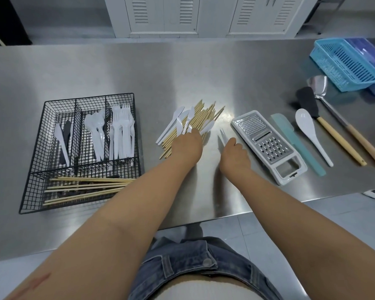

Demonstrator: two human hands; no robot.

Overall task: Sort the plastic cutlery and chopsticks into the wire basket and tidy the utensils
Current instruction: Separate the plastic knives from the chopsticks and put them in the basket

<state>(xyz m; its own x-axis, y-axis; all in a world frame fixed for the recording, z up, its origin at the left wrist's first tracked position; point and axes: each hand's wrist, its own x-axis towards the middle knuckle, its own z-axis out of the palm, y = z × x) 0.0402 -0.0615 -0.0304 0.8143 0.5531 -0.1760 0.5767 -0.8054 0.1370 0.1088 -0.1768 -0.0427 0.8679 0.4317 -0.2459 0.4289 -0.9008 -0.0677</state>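
A black wire basket (pixel 30 169) stands at the left of the steel table. Its back compartments hold knives (pixel 62 137), white spoons (pixel 95 133) and white forks (pixel 122 131); the long front one holds chopsticks (pixel 85 187). A loose pile of bamboo chopsticks (pixel 204 115) mixed with white plastic knives (pixel 178 114) lies mid-table. My left hand (pixel 186 148) rests on this pile, its fingers curled around a couple of the white knives. Just to the right, my right hand (pixel 234 153) pinches a white plastic fork (pixel 222 135) with its tines pointing away from me.
Right of my hands lie a white box grater (pixel 268 148), a teal spatula (pixel 297 144), a white ladle spoon (pixel 310 131), a black spatula with wooden handle (pixel 329 128) and a steel turner (pixel 333 109). A blue plastic basket (pixel 346 63) sits back right. The table's front edge (pixel 204 221) is near my waist.
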